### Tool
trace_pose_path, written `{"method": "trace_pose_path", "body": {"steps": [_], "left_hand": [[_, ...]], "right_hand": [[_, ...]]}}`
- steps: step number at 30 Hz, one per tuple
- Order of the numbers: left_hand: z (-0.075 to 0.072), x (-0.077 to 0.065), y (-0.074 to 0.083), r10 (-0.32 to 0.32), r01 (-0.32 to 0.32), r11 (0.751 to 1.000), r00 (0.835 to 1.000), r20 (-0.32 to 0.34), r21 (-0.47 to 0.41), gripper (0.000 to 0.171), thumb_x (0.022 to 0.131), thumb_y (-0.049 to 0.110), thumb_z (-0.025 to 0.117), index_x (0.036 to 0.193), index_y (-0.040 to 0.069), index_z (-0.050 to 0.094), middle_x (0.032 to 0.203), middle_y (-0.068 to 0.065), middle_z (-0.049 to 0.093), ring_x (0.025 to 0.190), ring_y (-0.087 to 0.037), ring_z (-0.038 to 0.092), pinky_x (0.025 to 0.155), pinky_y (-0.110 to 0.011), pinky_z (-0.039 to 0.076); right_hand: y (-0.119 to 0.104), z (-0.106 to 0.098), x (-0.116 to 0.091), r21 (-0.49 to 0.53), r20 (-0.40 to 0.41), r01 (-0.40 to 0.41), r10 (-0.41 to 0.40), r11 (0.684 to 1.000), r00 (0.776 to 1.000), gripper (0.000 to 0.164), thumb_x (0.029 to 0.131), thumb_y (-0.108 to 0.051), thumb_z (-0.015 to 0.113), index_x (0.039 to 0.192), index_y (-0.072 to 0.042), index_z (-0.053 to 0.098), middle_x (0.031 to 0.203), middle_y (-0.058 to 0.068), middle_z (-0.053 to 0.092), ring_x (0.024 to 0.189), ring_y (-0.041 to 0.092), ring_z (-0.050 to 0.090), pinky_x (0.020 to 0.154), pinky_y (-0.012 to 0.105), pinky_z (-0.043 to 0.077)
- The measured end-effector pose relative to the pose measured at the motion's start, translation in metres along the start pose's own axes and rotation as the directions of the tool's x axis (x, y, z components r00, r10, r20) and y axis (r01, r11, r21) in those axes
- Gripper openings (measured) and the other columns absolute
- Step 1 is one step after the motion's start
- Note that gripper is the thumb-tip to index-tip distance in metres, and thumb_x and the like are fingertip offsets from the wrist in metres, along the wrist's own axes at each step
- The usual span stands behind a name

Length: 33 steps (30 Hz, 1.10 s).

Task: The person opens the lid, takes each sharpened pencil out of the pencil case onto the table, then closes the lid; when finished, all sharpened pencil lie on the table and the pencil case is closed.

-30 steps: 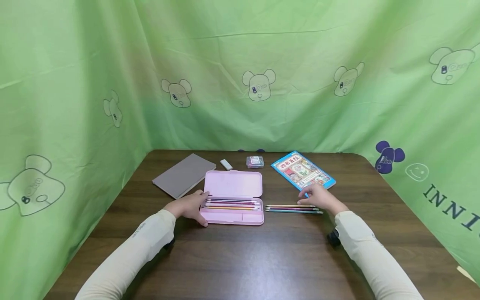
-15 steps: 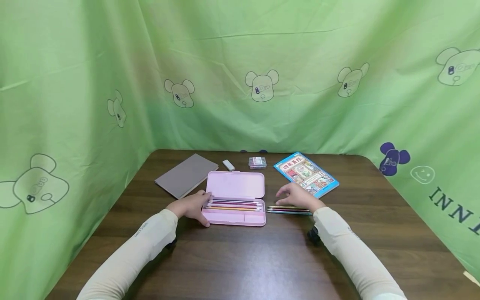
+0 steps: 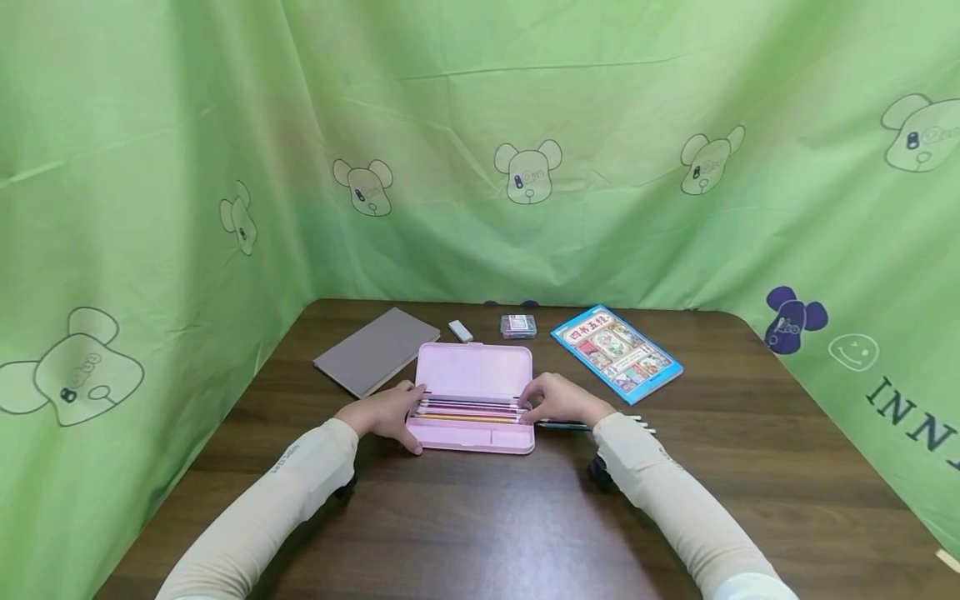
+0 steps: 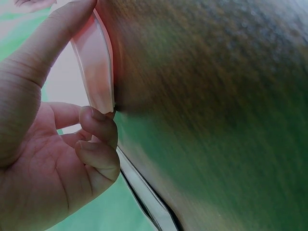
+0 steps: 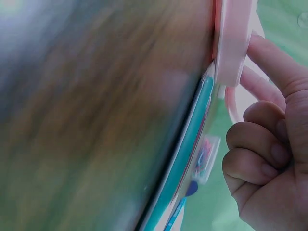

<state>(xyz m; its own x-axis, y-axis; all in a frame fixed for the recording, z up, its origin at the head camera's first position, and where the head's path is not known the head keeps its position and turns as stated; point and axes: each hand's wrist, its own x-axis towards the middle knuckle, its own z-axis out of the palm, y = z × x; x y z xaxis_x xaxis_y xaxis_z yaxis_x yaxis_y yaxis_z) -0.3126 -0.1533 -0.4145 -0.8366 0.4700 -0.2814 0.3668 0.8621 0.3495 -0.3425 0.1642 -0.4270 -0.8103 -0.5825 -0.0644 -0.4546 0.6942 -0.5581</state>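
An opened pink pencil case (image 3: 450,435) lies mid-table, its lid tipped back. Several pencils (image 3: 467,416) lie side by side in its rear compartment. My left hand (image 3: 382,412) grips the case's left end, thumb at the front corner and fingers toward the hinge. My right hand (image 3: 558,400) is at the right end, thumb and index finger reaching over the rim to the pencil ends; I cannot tell whether they pinch one. Its other fingers curl into the palm in the right wrist view. Under this hand lie loose pencils (image 3: 562,426), a teal one (image 5: 195,125) nearest in the right wrist view.
Behind the case are a white eraser (image 3: 461,332) and a small clear box (image 3: 518,327) with colourful contents. A grey notebook (image 3: 377,352) lies at the back left, a blue-edged picture book (image 3: 617,353) at the back right. A green curtain (image 3: 450,242) surrounds the wooden table (image 3: 480,525).
My right hand has moved left from above the loose pencils to the right end of the case. My left hand has stayed on the case. The view has shifted slightly.
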Motion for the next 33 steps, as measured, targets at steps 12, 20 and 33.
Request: {"method": "trace_pose_path", "body": {"steps": [12, 20, 33], "left_hand": [[-0.001, -0.001, 0.002, -0.013, 0.013, 1.000, 1.000, 0.006, -0.017, 0.108, 0.065, 0.039, 0.083, 0.146, 0.002, 0.022, 0.138, -0.018, 0.035, 0.117, -0.026, 0.044, 0.103, -0.044, 0.036], [0.001, -0.002, 0.001, -0.014, 0.014, 1.000, 1.000, 0.004, -0.016, 0.107, 0.065, 0.038, 0.083, 0.146, 0.002, 0.022, 0.139, -0.017, 0.034, 0.118, -0.026, 0.043, 0.103, -0.044, 0.035], [-0.002, -0.001, 0.002, -0.006, 0.006, 1.000, 1.000, 0.005, -0.001, 0.107, 0.065, 0.039, 0.082, 0.146, 0.001, 0.023, 0.137, -0.018, 0.035, 0.114, -0.025, 0.045, 0.102, -0.044, 0.037]], "right_hand": [[-0.006, 0.004, 0.007, -0.028, 0.074, 0.033, -0.031, 0.999, 0.997, 0.012, 0.076, -0.019, 0.074, 0.081, -0.009, 0.071, 0.064, -0.006, 0.056, 0.060, 0.007, 0.047, 0.057, 0.021, 0.040], [-0.011, 0.004, 0.012, -0.069, 0.121, 0.047, -0.038, 0.997, 0.992, 0.010, 0.077, -0.017, 0.074, 0.077, -0.008, 0.069, 0.062, -0.006, 0.052, 0.059, 0.007, 0.044, 0.056, 0.020, 0.036], [-0.003, -0.003, 0.006, 0.035, 0.004, 0.018, -0.018, 0.999, 1.000, 0.014, 0.074, -0.022, 0.077, 0.075, -0.010, 0.070, 0.063, -0.005, 0.058, 0.059, 0.009, 0.045, 0.055, 0.023, 0.038]]}}
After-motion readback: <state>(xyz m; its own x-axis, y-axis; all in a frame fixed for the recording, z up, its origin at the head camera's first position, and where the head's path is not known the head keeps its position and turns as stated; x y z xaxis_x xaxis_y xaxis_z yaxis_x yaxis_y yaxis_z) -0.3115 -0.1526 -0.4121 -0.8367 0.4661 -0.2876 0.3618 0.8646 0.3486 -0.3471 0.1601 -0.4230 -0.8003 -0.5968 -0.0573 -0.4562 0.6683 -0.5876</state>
